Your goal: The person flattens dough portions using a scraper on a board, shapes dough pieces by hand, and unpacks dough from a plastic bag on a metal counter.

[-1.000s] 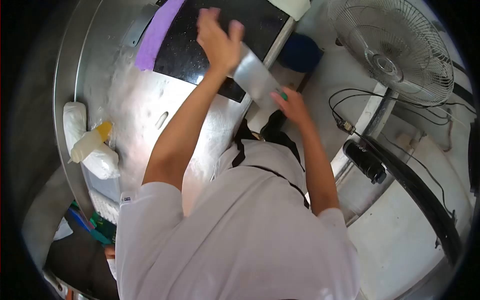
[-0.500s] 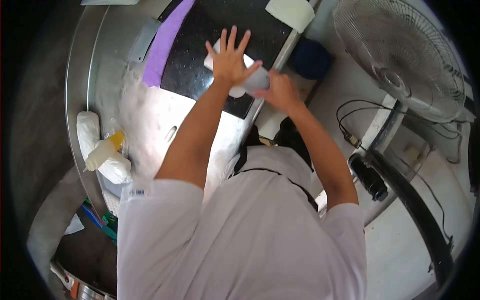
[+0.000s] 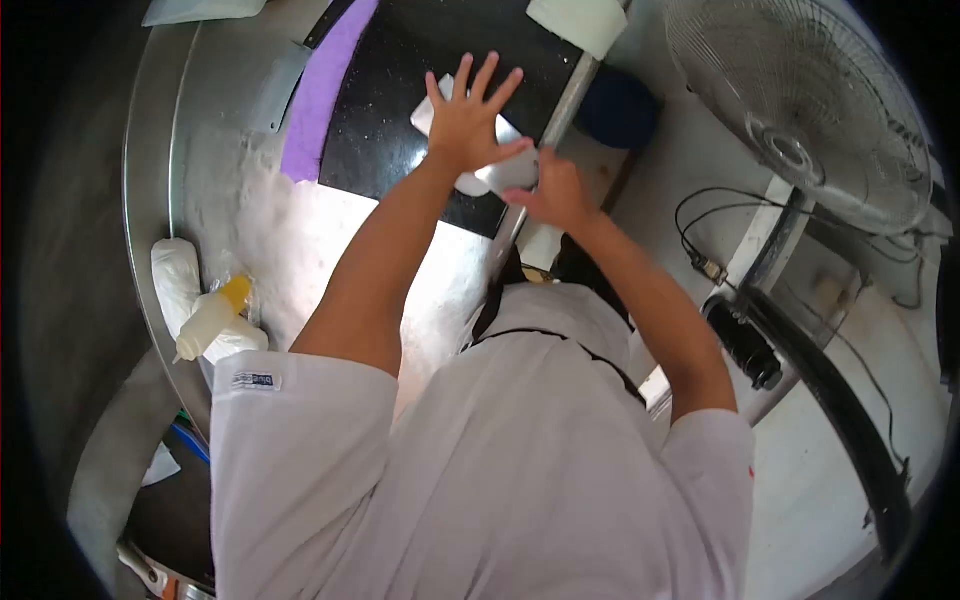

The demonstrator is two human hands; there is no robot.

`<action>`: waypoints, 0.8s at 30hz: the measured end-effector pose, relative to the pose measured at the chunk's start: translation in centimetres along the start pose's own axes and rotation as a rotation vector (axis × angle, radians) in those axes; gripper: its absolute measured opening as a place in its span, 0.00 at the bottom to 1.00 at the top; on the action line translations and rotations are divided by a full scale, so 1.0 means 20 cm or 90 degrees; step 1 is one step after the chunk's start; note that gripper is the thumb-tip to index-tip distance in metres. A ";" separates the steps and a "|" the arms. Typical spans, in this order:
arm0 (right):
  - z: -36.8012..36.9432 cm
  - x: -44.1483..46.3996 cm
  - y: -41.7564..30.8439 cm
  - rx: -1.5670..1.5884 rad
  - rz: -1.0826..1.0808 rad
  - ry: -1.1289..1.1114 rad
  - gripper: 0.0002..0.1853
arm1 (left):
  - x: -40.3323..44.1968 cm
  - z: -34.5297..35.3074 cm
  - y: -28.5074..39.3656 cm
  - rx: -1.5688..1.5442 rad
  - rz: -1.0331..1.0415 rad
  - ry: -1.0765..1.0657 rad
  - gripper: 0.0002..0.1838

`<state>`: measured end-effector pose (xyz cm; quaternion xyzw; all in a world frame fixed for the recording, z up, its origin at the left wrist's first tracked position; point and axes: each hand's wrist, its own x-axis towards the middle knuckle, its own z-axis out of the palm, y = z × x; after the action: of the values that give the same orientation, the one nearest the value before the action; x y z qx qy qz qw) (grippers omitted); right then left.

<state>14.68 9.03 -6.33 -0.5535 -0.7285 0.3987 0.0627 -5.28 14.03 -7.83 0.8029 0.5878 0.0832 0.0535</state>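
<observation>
- Where the metal counter (image 3: 235,220) runs along the left side, its near part shines brightly under the person's arms.
- Standing at the far right, well apart from the hands, is a wire-caged fan (image 3: 785,150).
- On the counter's far part lies a black board (image 3: 375,120), its right edge close to the counter's edge.
- Along the board's left edge runs a strip of purple cloth (image 3: 318,95).
- The left hand (image 3: 468,125) lies over the blade, palm down, its fingers spread wide; I cannot tell how firmly it presses.
- Under that hand is a wide metal blade (image 3: 515,172), held flat over the board's near right part.
- The right hand (image 3: 562,195) grips the blade's right end, fingers curled, thumb reaching toward the metal; the handle is hidden.
- A second blade (image 3: 280,90) rests left of the purple cloth.
- Smallest, a yellow-topped squeeze bottle (image 3: 208,322) leans on a white bag (image 3: 176,280) at the near left.
</observation>
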 end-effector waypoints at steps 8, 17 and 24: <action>0.15 -0.14 0.02 0.050 -0.013 0.030 0.40 | -0.12 0.01 0.01 -0.037 0.082 -0.034 0.55; -0.11 0.18 -0.07 -0.050 -0.039 0.088 0.39 | 0.25 0.03 -0.14 0.043 0.086 0.052 0.54; 0.18 -0.26 0.08 0.091 -0.007 0.102 0.46 | -0.06 -0.01 0.13 -0.040 0.128 -0.146 0.56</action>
<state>16.08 2.79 -7.97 -0.5738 -0.6939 0.4036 0.1623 -3.16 12.15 -7.29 0.8599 0.4915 0.0138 0.1369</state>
